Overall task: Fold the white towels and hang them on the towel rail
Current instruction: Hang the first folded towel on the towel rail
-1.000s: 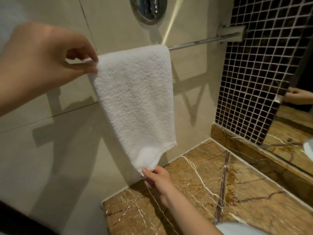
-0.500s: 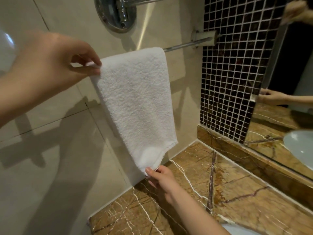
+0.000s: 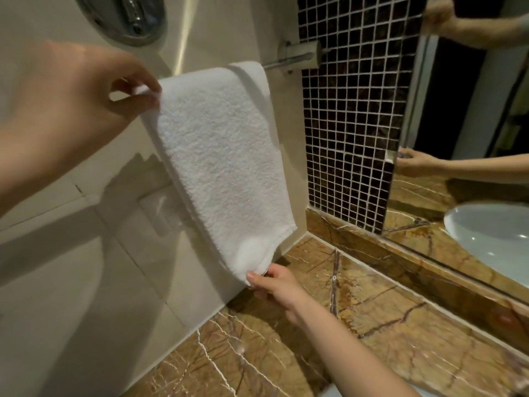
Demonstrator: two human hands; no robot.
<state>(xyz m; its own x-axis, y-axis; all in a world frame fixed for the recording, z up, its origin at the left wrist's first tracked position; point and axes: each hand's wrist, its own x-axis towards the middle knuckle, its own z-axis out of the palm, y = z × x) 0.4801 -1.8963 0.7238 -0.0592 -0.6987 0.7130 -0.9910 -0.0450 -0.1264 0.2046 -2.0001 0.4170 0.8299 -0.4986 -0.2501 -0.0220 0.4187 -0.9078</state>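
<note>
Left hand (image 3: 83, 110): top edge of white towel (image 3: 223, 156) pinched between thumb and fingertips | right hand (image 3: 277, 290): lower corner pinched from beneath | towel: draped over towel rail (image 3: 286, 62), long axis hung downward, slanted toward right hand | rail: wall-mounted, farthest.

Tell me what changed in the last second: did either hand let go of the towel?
Neither let go. Only the camera swung right, bringing more of the mirror into view. The left hand still pinches the top corner of the towel by the rail; the right hand still pinches its bottom corner.
</note>
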